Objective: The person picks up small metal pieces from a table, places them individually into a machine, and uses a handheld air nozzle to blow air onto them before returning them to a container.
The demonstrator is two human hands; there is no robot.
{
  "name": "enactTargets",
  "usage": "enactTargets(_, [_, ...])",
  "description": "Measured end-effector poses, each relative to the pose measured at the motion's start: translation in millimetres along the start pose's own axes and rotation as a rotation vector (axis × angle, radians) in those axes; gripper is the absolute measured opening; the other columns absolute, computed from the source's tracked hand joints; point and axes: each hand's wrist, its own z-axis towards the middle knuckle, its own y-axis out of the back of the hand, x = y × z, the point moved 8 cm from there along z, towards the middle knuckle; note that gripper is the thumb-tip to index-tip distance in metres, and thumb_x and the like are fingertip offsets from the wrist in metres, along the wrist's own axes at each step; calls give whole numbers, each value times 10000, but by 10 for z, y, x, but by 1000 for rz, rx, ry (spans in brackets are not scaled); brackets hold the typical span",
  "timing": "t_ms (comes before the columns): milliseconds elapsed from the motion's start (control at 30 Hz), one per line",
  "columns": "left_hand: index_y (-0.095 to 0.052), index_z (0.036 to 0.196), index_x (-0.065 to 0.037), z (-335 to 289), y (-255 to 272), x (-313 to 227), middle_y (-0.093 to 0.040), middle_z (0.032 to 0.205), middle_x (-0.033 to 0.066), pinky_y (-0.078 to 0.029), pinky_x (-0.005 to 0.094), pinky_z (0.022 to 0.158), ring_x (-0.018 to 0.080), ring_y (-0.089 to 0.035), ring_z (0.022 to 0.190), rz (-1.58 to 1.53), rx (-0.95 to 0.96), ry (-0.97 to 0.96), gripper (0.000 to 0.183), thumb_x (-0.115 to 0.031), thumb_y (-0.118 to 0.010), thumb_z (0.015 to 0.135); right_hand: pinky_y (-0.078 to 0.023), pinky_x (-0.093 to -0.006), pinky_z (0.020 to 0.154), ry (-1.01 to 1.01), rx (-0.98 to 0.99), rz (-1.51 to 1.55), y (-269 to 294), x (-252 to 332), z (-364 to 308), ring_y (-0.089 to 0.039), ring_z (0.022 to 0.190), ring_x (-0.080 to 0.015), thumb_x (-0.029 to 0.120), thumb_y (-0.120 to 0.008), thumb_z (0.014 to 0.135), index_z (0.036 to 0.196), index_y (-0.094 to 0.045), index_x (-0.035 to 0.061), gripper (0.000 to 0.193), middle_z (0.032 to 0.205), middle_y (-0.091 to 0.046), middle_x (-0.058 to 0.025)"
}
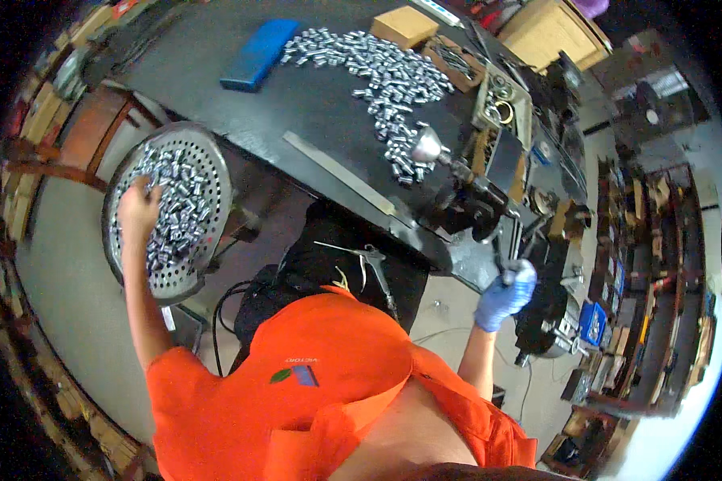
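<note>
My left hand [139, 210], bare, is over a round perforated metal pan [221, 172] at the left. Its fingers are curled together among small shiny metal cylinders [186, 200]; whatever is between them is too small to make out. In a blue glove, my right hand [507, 298] is closed around the lever handle [505, 268] of a dark bench machine [477, 210] at the table's right edge. A bright lamp [430, 147] is by that machine. More metal cylinders [393, 76] lie in a long heap on the dark table [313, 112].
A flat metal bar [337, 172] lies along the table's near edge. Farther back are a blue box [261, 54], a cardboard-coloured block [404, 27] and a parts tray [521, 104]. An air blow gun [377, 268] rests at my lap. Shelves [658, 280] stand at the right.
</note>
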Motion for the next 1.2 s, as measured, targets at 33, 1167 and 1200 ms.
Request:
enactTargets(33, [-574,999,-7,-72,83,19,-495,557,100,-409,288,519,170,-531,529,25,-14,3,317,-247,-608,794,-394,-222,593,-155,104,-64,-9,-132,-201,-433,596,-69,146,-602,812,755,-570,44,122,683,-512,18])
enactTargets(1167, [-469,1056,-2,-978,-512,-3293,-624,896,108,-463,292,757,165,-591,844,-1739,988,220,338,-188,-621,819,-458,-376,714,-193,1478,-344,-2132,745,-1733,-557,792,-341,498,-644,685,817,-611,8,508,807,-584,-205])
enactTargets(1200, [-472,1046,-3,-955,-534,-3285,-626,871,110,-464,293,746,169,-597,819,-1753,963,284,335,-190,-625,814,-461,-378,743,-132,1377,-261,-2165,710,-1739,-560,835,-350,524,-635,679,883,-607,-1,564,855,-583,-221])
